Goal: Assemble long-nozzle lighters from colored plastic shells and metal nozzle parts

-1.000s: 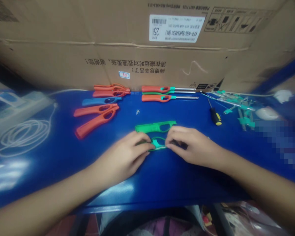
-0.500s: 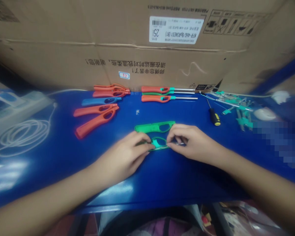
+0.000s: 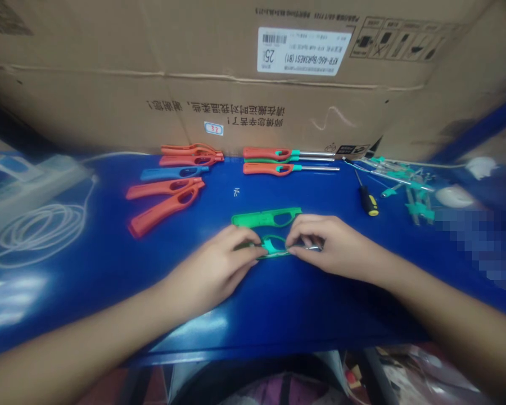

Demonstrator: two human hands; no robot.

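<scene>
A green lighter half-shell (image 3: 280, 254) with a teal trigger (image 3: 270, 245) in it lies low at the middle of the blue table. My left hand (image 3: 223, 259) is closed on its handle end, fingertips by the trigger; the palm hides most of the handle. At its other end my right hand (image 3: 322, 239) pinches the nose of the shell, where a short bit of metal rod (image 3: 314, 247) shows beneath the fingers. Just beyond both hands rests a second green half-shell (image 3: 261, 218), flat on the table, close to the fingertips.
Red half-shells (image 3: 164, 208) and a blue one (image 3: 172, 173) lie at the back left. Assembled lighters (image 3: 274, 169) sit at the back middle. Rightward are a screwdriver (image 3: 369, 201), several teal-and-metal rod parts (image 3: 419, 208) and a white mouse (image 3: 454, 196). A cardboard wall (image 3: 109, 101) stands behind. Coiled cable (image 3: 37, 236) lies left.
More of the metal rod shows under my right hand, which has shifted very slightly. My left hand keeps its hold, and the things on the table lie as before.
</scene>
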